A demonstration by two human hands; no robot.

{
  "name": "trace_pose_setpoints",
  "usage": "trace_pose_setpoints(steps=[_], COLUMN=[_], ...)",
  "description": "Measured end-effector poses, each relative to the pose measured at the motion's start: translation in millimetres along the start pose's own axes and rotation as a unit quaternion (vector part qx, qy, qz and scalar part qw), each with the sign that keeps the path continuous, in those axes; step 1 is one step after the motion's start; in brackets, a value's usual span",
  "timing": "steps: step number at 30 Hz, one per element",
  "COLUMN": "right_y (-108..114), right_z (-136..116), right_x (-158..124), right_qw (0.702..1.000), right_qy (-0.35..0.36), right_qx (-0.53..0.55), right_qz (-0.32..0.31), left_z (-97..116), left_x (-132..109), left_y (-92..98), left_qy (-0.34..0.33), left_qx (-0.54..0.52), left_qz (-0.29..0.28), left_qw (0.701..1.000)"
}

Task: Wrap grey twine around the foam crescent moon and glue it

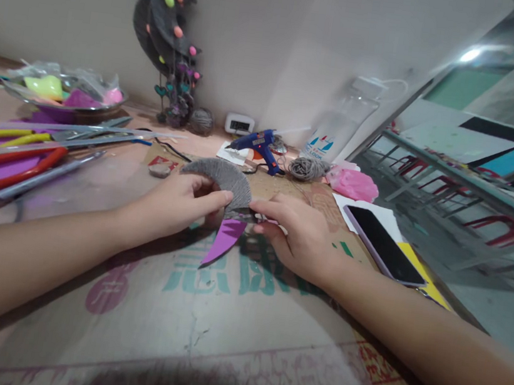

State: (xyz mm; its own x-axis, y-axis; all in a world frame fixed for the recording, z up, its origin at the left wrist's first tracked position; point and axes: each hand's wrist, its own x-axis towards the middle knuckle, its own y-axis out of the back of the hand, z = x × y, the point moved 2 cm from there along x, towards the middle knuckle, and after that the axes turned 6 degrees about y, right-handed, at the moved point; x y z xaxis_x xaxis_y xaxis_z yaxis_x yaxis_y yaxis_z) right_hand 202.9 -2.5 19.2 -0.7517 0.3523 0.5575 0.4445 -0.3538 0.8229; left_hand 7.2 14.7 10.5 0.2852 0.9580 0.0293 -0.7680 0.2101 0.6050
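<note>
A crescent (227, 176) wrapped in grey yarn is held over the cardboard. Its lower tip (224, 238) is bare purple. My left hand (184, 202) is closed on the wrapped part, thumb on the front and fingers behind. At the crescent's right edge, my right hand (296, 232) pinches grey yarn where the wrapping meets the purple. The exact strand between those fingertips is small and partly hidden. Behind the hands, a ball of grey yarn (307, 168) lies on the table.
A blue glue gun (263, 147), small digital clock (239, 124) and clear bottle (342, 118) stand behind. Scissors with red handles (47, 165) and a metal bowl (19, 92) lie left. A phone (383, 244) rests right. A decorated crescent (165, 22) hangs by the wall. Printed cardboard (147, 342) covers the table.
</note>
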Motion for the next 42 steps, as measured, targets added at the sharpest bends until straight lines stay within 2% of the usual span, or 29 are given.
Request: trace_pose_setpoints(steps=[12,29,42], right_y=[-0.8,-3.7,-2.4], right_z=[2.6,2.2,0.9], right_x=[-0.2,-0.8,-1.8], right_qw=[0.999,0.998,0.993], right_qy=[0.001,0.008,0.064], right_qx=[-0.035,-0.043,-0.093], right_qz=[-0.013,-0.034,-0.04], left_z=[-0.5,-3.7,-1.2], left_x=[-0.3,2.7,4.4], left_y=[0.1,-2.0,-0.3], left_qy=[0.015,0.031,0.039], left_qx=[-0.016,-0.057,-0.057], left_qz=[0.005,-0.021,-0.037], left_qw=[1.0,0.998,0.997])
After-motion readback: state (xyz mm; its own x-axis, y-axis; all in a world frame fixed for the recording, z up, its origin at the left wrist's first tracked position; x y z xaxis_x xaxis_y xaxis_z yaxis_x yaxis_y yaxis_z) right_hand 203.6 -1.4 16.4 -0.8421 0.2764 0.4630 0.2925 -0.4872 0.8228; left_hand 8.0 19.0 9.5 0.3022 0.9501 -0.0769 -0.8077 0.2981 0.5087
